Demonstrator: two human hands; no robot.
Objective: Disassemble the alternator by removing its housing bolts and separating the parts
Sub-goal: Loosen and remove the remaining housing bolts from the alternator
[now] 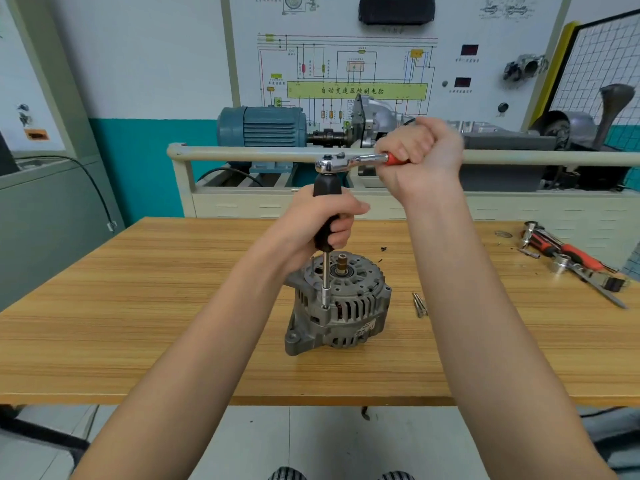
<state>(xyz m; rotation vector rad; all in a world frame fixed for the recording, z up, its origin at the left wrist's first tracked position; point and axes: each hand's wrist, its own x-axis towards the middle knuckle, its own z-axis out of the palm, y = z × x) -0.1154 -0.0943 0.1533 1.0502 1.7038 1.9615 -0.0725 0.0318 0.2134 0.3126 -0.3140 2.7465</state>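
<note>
Alternator (337, 303) standing upright near the middle of the wooden table (138, 306), shaft end up, unclamped. Socket (325, 296) at the foot of a long extension bar seated on a housing bolt at the near-left rim. Left hand (327, 221) curled round the black handle (325, 209) of the extension, steadying it vertically; right hand (420, 150) fisted round the red grip of the ratchet (349, 161), lying level at the very top. Main risk, by judgement: tall lever, small footing. A hard pull likely to tip the alternator or spin it on the wood, nothing bracing the body. Any lean of the extension likely to cam the socket off the bolt head, rounding it and sending knuckles forward. Loose bolts (419, 304) lying just right of the housing, near enough to be knocked and rolled away. Room for the swing: open air to the left and toward the body; behind, a pale rail (242, 154) near the ratchet's height, depth between them hard to tell. Spare tools (571, 259) well apart at the right edge. Table's near edge well clear of the alternator.
</note>
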